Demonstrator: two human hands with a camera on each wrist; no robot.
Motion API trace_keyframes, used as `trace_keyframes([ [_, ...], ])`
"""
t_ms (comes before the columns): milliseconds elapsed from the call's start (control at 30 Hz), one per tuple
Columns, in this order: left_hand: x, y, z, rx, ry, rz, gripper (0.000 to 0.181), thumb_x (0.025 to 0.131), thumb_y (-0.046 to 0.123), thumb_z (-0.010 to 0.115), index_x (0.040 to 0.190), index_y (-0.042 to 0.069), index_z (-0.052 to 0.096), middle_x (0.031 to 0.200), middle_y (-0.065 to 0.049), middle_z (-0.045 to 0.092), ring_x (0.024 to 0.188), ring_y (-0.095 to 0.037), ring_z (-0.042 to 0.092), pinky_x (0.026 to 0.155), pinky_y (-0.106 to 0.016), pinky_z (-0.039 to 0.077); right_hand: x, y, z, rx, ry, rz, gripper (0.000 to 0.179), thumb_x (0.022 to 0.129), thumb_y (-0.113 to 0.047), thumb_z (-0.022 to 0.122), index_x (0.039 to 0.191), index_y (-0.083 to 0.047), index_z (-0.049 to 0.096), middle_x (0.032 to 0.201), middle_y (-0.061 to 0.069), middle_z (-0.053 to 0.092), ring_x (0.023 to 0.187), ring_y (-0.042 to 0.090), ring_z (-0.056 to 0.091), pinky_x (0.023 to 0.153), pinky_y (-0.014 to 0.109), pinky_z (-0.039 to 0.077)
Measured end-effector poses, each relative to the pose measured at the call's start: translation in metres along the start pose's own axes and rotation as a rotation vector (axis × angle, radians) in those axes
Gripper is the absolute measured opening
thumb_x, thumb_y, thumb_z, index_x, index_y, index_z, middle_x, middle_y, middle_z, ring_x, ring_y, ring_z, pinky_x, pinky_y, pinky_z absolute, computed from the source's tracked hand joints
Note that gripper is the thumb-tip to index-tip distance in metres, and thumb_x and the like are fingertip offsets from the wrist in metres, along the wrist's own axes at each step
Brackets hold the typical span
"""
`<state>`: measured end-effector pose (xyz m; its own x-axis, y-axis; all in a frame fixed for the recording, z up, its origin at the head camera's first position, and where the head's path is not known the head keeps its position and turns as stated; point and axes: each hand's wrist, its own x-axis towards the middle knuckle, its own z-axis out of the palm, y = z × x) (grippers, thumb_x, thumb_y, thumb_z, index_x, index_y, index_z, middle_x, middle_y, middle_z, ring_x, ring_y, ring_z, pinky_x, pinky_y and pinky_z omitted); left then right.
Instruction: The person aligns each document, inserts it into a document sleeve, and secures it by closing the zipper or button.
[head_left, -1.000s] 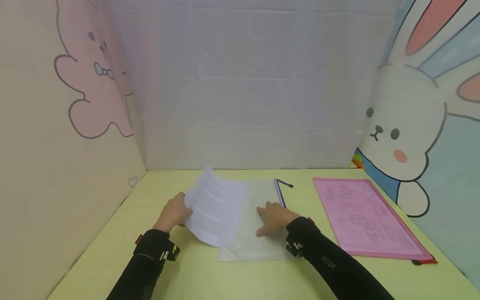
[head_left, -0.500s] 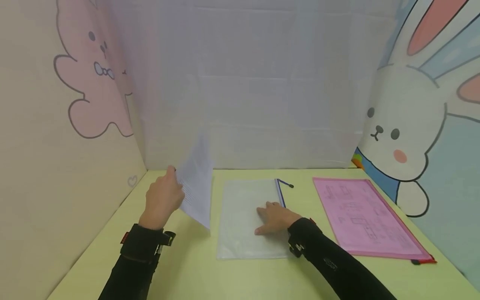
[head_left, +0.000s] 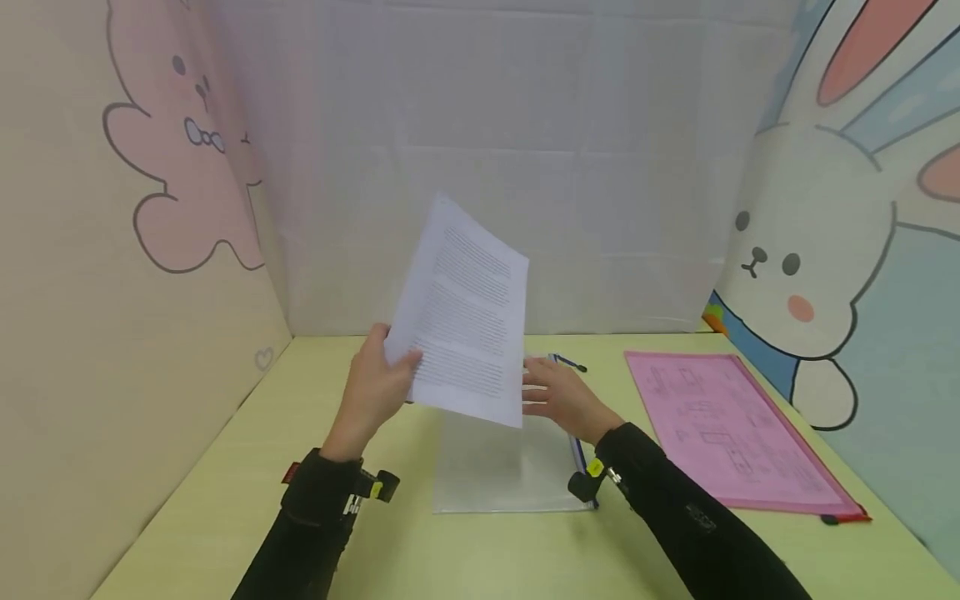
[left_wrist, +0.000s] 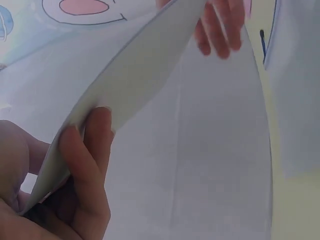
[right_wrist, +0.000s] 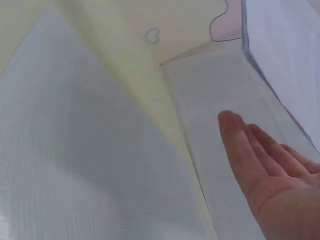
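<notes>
My left hand point(head_left: 375, 387) pinches the left edge of a stack of printed paper point(head_left: 468, 321), held up off the table with its text facing me. In the left wrist view the thumb lies on one side and the curled fingers point(left_wrist: 92, 155) on the other. My right hand point(head_left: 566, 396) is raised at the paper's right edge, fingers extended; the right wrist view shows its palm point(right_wrist: 280, 195) holding nothing. Below the paper, a clear zip document pouch point(head_left: 495, 475) with a blue zip edge lies flat on the table, its upper part hidden by the paper and right hand.
A pink zip pouch point(head_left: 738, 433) with drawn sheets inside lies to the right on the pale yellow table point(head_left: 420, 558). A white sheet point(head_left: 630, 167) hangs along the back edge. Side walls carry a pink cartoon animal point(head_left: 195, 192) and a white rabbit point(head_left: 817, 242).
The paper, lifted off the clear pouch to the left, has swung upright and back right, over the pouch. My right hand has risen from the pouch to the paper's right edge.
</notes>
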<state>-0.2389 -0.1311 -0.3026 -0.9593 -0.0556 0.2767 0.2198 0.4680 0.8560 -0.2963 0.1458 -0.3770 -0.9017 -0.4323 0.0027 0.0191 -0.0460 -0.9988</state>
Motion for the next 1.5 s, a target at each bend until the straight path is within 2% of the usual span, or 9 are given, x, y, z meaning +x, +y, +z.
trace_keyframes([
  [233, 0.0, -0.001, 0.041, -0.244, -0.031, 0.01, 0.035, 0.1, 0.009, 0.062, 0.131, 0.001, 0.047, 0.113, -0.018, 0.063, 0.09, -0.031, 0.069, 0.06, -0.038, 0.059, -0.01, -0.013, -0.009, 0.275, 0.09, -0.048, 0.043, 0.109, -0.024, 0.048, 0.148, -0.007, 0.044, 0.119, 0.002, 0.07, 0.104, 0.02, 0.069, 0.087, 0.037, 0.056],
  [367, 0.0, -0.009, 0.057, -0.302, -0.044, 0.026, 0.035, 0.1, 0.008, 0.063, 0.131, 0.001, 0.048, 0.113, -0.018, 0.064, 0.092, -0.03, 0.07, 0.062, -0.039, 0.06, -0.017, -0.019, -0.014, 0.224, 0.197, -0.042, 0.046, 0.106, -0.023, 0.056, 0.148, -0.006, 0.045, 0.115, 0.002, 0.071, 0.1, 0.018, 0.071, 0.084, 0.037, 0.058],
  [500, 0.0, -0.022, 0.073, -0.259, -0.096, 0.018, 0.033, 0.1, 0.011, 0.062, 0.129, 0.002, 0.048, 0.11, -0.017, 0.066, 0.088, -0.027, 0.07, 0.062, -0.038, 0.059, -0.021, -0.021, -0.023, -0.002, 0.312, -0.047, 0.048, 0.104, -0.022, 0.061, 0.145, -0.002, 0.048, 0.119, 0.01, 0.07, 0.097, 0.019, 0.072, 0.082, 0.037, 0.059],
  [733, -0.003, -0.036, 0.11, 0.118, -0.265, -0.001, 0.026, 0.108, 0.02, 0.042, 0.115, 0.002, 0.059, 0.086, -0.009, 0.065, 0.064, -0.018, 0.058, 0.051, -0.03, 0.045, -0.033, -0.019, -0.062, -0.385, 0.428, -0.045, 0.046, 0.104, -0.024, 0.059, 0.142, 0.001, 0.051, 0.122, 0.028, 0.066, 0.091, 0.029, 0.073, 0.077, 0.045, 0.06],
  [867, -0.014, -0.033, 0.136, 0.476, -0.304, 0.04, 0.017, 0.097, 0.013, 0.051, 0.088, 0.004, 0.063, 0.067, -0.003, 0.052, 0.057, -0.019, 0.046, 0.05, -0.033, 0.036, -0.044, -0.02, -0.086, -0.488, 0.485, -0.056, 0.046, 0.104, -0.024, 0.057, 0.14, 0.005, 0.052, 0.121, 0.031, 0.065, 0.092, 0.035, 0.072, 0.073, 0.041, 0.059],
  [1033, -0.029, -0.027, 0.175, 0.791, -0.372, 0.097, 0.017, 0.086, 0.012, 0.063, 0.069, 0.008, 0.058, 0.065, -0.003, 0.05, 0.059, -0.02, 0.048, 0.055, -0.038, 0.046, -0.059, -0.023, -0.112, -0.561, 0.56, -0.038, 0.047, 0.106, -0.027, 0.054, 0.139, 0.007, 0.05, 0.122, 0.033, 0.063, 0.096, 0.042, 0.07, 0.069, 0.038, 0.059],
  [1167, -0.038, -0.016, 0.205, 0.945, -0.326, 0.097, 0.033, 0.095, 0.037, 0.064, 0.083, 0.007, 0.071, 0.078, -0.009, 0.06, 0.076, -0.026, 0.057, 0.068, -0.043, 0.05, -0.069, -0.023, -0.13, -0.606, 0.602, -0.01, 0.052, 0.107, -0.031, 0.051, 0.144, 0.006, 0.047, 0.123, 0.032, 0.062, 0.094, 0.039, 0.069, 0.07, 0.038, 0.059],
  [1300, -0.043, -0.004, 0.228, 1.032, -0.25, -0.056, 0.072, 0.089, 0.07, 0.058, 0.11, 0.003, 0.075, 0.104, -0.018, 0.069, 0.098, -0.036, 0.064, 0.074, -0.048, 0.055, -0.076, -0.02, -0.144, -0.652, 0.624, 0.022, 0.057, 0.107, -0.034, 0.05, 0.147, 0.006, 0.043, 0.125, 0.03, 0.061, 0.093, 0.036, 0.068, 0.072, 0.037, 0.058],
  [1500, -0.051, 0.001, 0.241, 1.055, -0.309, -0.226, 0.098, 0.084, 0.083, 0.05, 0.146, 0.009, 0.055, 0.148, -0.028, 0.049, 0.133, -0.05, 0.049, 0.091, -0.061, 0.053, -0.087, -0.018, -0.16, -0.685, 0.647, 0.053, 0.059, 0.108, -0.035, 0.047, 0.146, 0.01, 0.04, 0.122, 0.031, 0.061, 0.091, 0.034, 0.067, 0.07, 0.033, 0.055],
])
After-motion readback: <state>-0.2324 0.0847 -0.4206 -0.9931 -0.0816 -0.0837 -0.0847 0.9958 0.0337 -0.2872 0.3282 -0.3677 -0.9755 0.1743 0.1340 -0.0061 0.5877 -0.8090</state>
